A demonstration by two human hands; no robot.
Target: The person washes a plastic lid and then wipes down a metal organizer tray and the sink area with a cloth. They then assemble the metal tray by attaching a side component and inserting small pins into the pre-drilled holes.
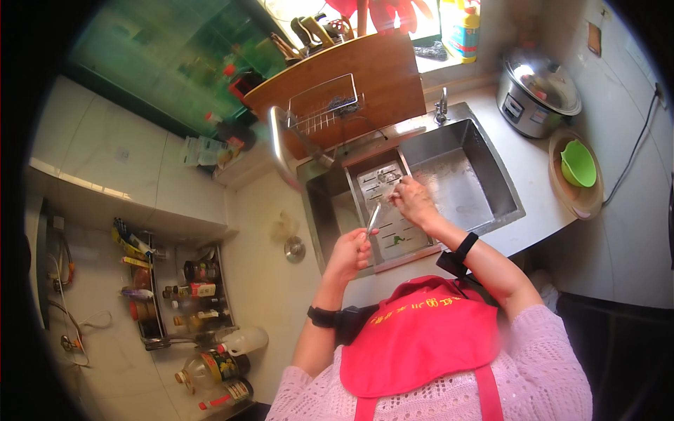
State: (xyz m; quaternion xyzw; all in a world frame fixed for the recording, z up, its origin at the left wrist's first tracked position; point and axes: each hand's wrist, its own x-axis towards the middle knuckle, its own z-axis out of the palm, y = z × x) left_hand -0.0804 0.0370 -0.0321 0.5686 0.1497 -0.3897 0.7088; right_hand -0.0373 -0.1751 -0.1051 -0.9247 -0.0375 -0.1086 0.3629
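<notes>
Silvery utensil (373, 217), jutting from clenched left hand (350, 253), right hand (415, 203) curled near its tip, contents unclear

"Top layer, first entry?"
"Apron (421, 351): one, bright red, rounded corners, two straps (489, 394) in matching red."
"Markings?"
"Lettering (414, 309): yellow, single row across the apron."
"Beneath?"
"Top (547, 358): one, pale pink knit, openwork pattern of small holes; sleeves ending about the elbow."
"Forearms?"
"Left band (323, 317): black, strap type. Right band (466, 245): black, likewise, with a dark block (451, 264) beside it."
"Hands?"
"Left hand (349, 254), right hand (414, 201): both bare."
</notes>
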